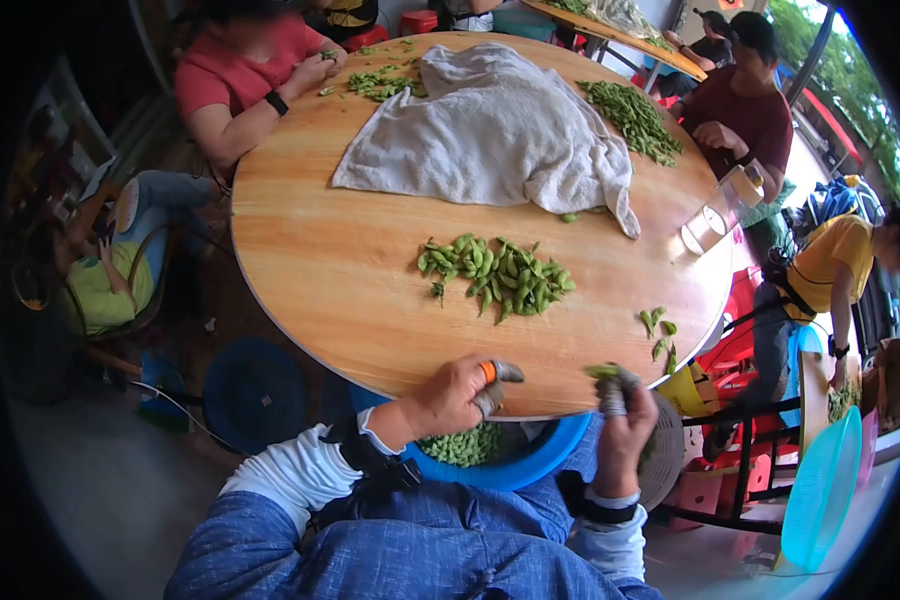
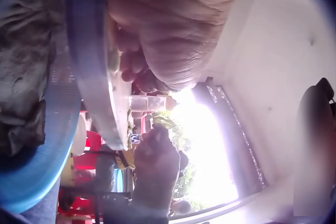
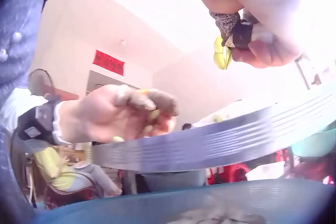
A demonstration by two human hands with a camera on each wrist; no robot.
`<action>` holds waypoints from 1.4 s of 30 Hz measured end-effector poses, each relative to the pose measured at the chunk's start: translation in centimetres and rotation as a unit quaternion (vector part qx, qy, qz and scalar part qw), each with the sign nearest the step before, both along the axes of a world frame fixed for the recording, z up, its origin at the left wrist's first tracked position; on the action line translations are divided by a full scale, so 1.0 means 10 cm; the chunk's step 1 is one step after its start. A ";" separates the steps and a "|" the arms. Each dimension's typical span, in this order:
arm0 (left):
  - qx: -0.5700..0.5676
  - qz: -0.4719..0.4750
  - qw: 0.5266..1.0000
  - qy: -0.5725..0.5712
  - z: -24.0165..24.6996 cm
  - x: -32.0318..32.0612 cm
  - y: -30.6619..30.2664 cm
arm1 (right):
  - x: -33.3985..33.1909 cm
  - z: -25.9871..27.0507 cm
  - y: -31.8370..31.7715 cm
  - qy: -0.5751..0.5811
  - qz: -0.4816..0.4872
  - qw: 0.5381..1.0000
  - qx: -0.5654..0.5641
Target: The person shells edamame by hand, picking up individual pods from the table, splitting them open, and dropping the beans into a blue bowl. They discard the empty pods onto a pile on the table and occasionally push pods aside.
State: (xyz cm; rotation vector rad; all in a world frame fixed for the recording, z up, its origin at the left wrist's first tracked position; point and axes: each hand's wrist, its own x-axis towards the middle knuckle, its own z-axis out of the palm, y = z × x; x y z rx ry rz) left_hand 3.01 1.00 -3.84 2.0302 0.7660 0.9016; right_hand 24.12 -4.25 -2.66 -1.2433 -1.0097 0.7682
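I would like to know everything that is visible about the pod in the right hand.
The pod looks yellow-green and smooth, with rounded bulges. The right hand pinches one end; the other sticks out free, clear of the table. Whether it is split open, I cannot tell.

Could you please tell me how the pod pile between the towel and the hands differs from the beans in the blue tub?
The pod pile lies loose on the table; the beans sit lower, in the blue tub.
The pod pile is made of long, curved pieces, while the beans are much smaller.
The pod pile looks deeper green; the beans look paler.
Both are green.
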 end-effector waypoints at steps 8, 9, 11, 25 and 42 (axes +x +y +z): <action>0.135 -0.096 0.986 -0.021 0.29 -0.21 -0.19 | 1.43 -0.63 -0.46 0.296 -0.192 0.934 -0.057; 0.117 -0.028 0.993 -0.008 0.30 -0.26 -0.12 | 1.47 -0.68 -0.53 0.326 -0.216 0.919 -0.054; 0.081 0.106 0.991 0.016 0.31 -0.39 0.10 | 1.48 -0.74 -0.60 0.322 -0.220 0.919 -0.064; 0.256 0.236 0.900 0.264 0.13 -0.64 1.47 | 0.51 -0.18 -0.38 0.108 -0.086 0.990 -0.041; -0.412 0.062 0.876 -0.243 0.32 -0.09 -0.22 | -0.67 0.13 0.06 0.215 0.225 0.943 -0.122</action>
